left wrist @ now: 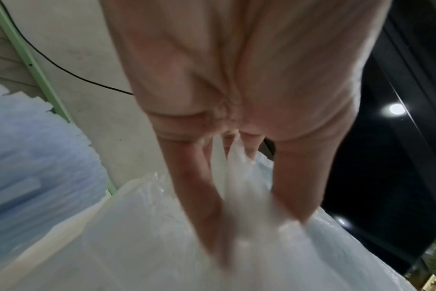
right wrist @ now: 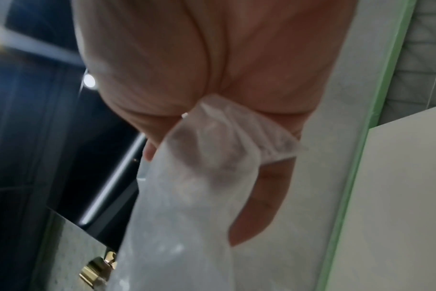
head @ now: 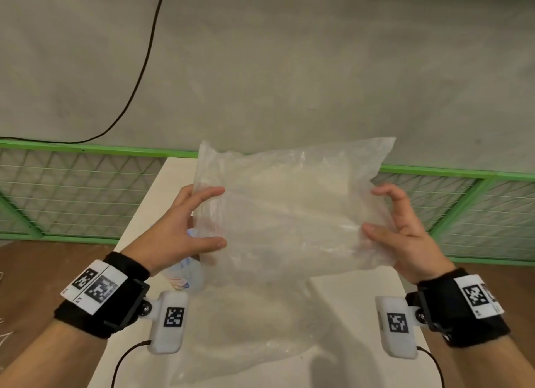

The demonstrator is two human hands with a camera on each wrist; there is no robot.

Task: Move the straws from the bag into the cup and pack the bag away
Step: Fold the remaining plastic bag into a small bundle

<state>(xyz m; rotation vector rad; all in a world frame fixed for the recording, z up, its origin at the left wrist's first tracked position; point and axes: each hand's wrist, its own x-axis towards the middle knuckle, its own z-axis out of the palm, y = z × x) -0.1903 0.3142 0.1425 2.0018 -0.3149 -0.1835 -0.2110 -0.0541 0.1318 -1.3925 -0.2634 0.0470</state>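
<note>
One clear plastic bag (head: 292, 211) hangs stretched in the air above the white counter (head: 356, 306), between two hands. The left hand (head: 185, 228) pinches its left edge, thumb and fingers (left wrist: 197, 198) close together on the film. The right hand (head: 405, 231) grips the right edge with curled fingers (right wrist: 259, 204). One cup (head: 185, 274) stands under the left hand, partly hidden.

right hand (right wrist: 212, 65), fingers (right wrist: 259, 200) pinching plastic bag (right wrist: 187, 196)

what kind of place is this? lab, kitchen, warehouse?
Probably a bare workshop or data-collection room, not a kitchen. A small white table stands against a raw concrete wall, with green-framed wire mesh panels along its base and a loose black cable hanging down the wall.
</note>
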